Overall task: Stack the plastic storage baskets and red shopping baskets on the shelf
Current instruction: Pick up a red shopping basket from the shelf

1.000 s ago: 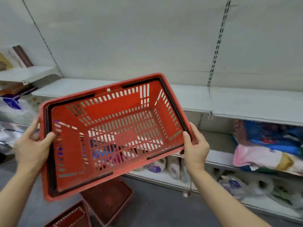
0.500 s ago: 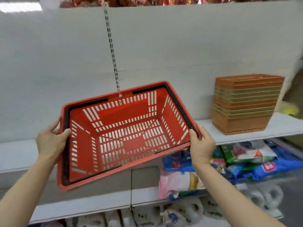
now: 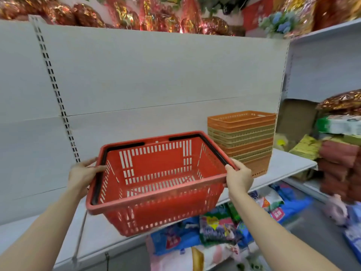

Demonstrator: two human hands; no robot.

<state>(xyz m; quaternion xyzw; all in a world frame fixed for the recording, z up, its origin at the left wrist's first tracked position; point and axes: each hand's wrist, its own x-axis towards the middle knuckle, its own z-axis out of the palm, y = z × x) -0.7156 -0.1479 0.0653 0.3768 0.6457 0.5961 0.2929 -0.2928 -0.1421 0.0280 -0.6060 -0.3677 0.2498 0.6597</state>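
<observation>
I hold a red shopping basket (image 3: 156, 184) with black folded handles level in front of the white shelf (image 3: 283, 169). My left hand (image 3: 83, 173) grips its left rim and my right hand (image 3: 238, 177) grips its right rim. The basket is empty and its mouth faces up. A stack of several orange and olive plastic storage baskets (image 3: 242, 141) stands on the shelf just right of and behind the red basket, apart from it.
Packaged goods in bags (image 3: 218, 229) fill the lower shelf below. Stacked packs (image 3: 340, 153) sit on the adjoining shelf at right. Shiny wrapped decorations (image 3: 156, 16) line the top. The shelf's white back panel (image 3: 136, 75) rises behind the basket.
The view has swung right and up. The red basket has levelled out from its tilt and come closer to the stack of storage baskets.
</observation>
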